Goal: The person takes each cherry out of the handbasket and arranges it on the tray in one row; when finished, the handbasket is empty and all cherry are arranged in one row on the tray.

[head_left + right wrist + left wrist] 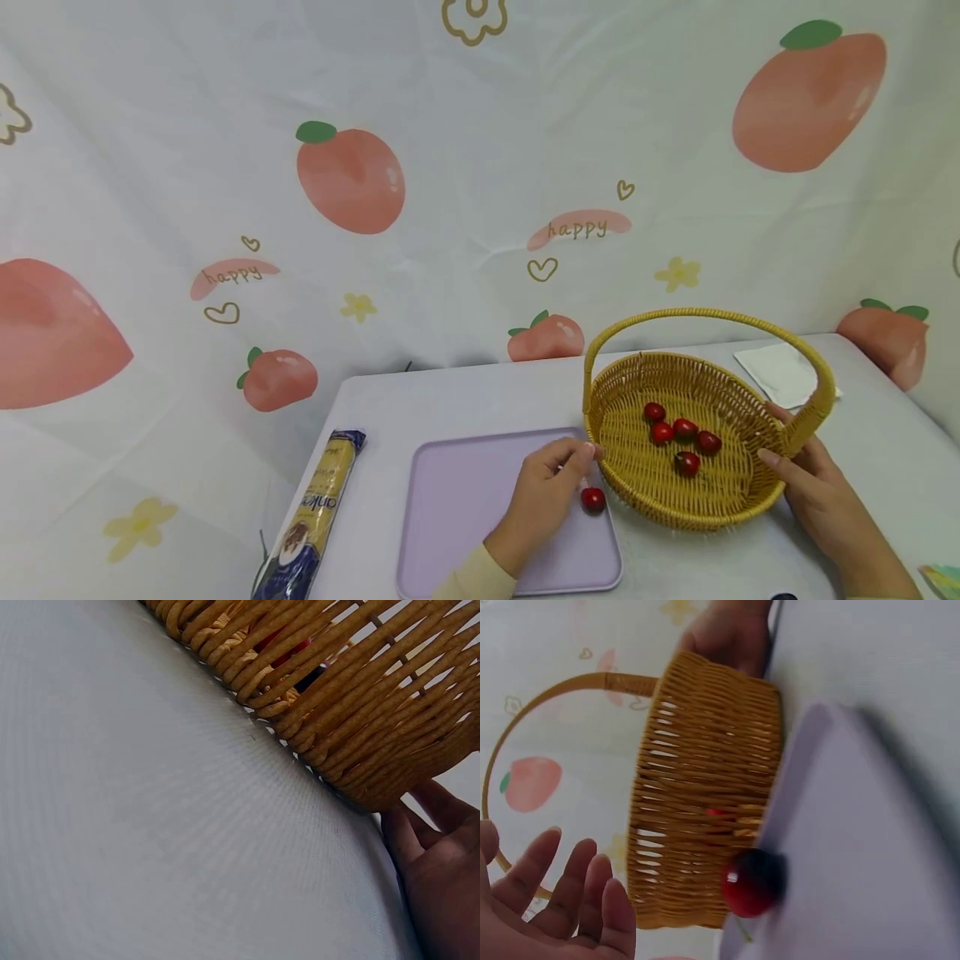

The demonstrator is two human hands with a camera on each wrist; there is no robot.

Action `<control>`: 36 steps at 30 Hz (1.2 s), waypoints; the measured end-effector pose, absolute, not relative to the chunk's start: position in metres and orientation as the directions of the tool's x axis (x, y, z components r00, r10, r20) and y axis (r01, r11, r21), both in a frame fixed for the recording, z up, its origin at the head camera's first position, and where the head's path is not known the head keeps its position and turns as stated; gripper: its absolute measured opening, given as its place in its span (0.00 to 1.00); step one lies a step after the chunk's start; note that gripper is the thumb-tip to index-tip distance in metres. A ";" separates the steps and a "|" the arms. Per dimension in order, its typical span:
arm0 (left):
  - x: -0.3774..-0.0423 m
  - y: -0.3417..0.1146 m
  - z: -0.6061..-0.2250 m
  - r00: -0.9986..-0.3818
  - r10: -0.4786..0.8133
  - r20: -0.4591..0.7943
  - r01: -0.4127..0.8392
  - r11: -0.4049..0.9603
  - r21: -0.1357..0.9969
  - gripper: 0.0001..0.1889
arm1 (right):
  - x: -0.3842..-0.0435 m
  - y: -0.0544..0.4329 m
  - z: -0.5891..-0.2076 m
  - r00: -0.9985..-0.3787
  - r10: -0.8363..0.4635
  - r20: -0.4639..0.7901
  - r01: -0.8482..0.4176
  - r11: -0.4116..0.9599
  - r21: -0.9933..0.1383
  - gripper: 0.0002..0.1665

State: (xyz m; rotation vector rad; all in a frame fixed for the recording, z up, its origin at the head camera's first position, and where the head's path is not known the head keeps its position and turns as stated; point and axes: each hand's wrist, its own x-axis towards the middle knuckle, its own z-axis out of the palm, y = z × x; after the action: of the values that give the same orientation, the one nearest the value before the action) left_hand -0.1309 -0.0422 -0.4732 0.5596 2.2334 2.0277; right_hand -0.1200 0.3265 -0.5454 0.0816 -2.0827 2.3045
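Observation:
A yellow wicker basket (697, 521) with a tall handle stands at the right of the table, several red cherries (685, 428) on its floor. My right hand (825, 487) holds the basket's right side by the handle's foot, thumb over the rim and fingers outside. Beside the basket's left rim is my left hand (543, 496); the left wrist view shows its fingers (576, 885) loosely bent with nothing in them. Below that hand, a single cherry (592, 500) with a green stem lies at the right edge of a lilac tray (450, 517).
A long blue and yellow packet (311, 517) lies along the table's left edge. Behind the basket is a white square sheet (780, 373). A dark round item (783, 597) shows at the bottom edge. A peach-printed cloth (450, 292) hangs at the back.

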 end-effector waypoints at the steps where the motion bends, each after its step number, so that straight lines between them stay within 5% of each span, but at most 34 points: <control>1: -0.134 -0.040 -0.469 -0.922 0.339 0.185 0.211 0.040 0.977 0.18 | -0.120 0.327 -0.545 -0.998 -0.009 0.060 -0.059 -0.100 -0.993 0.41; 18: -0.191 0.006 -0.434 -0.815 0.568 0.112 0.131 -0.007 0.991 0.33 | -0.120 0.328 -0.545 -0.998 -0.017 0.062 -0.061 -0.087 -0.994 0.41; 36: -0.237 0.056 -0.457 -0.853 0.521 -0.027 0.079 0.180 0.980 0.40 | -0.121 0.327 -0.544 -0.999 -0.010 0.051 -0.049 -0.091 -0.995 0.41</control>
State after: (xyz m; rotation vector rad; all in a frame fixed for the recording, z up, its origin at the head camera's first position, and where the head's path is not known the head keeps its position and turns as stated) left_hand -0.2371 0.0561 -0.4566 0.5675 2.1067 1.7160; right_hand -0.1208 0.3267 -0.5436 0.0689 -2.0993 2.3004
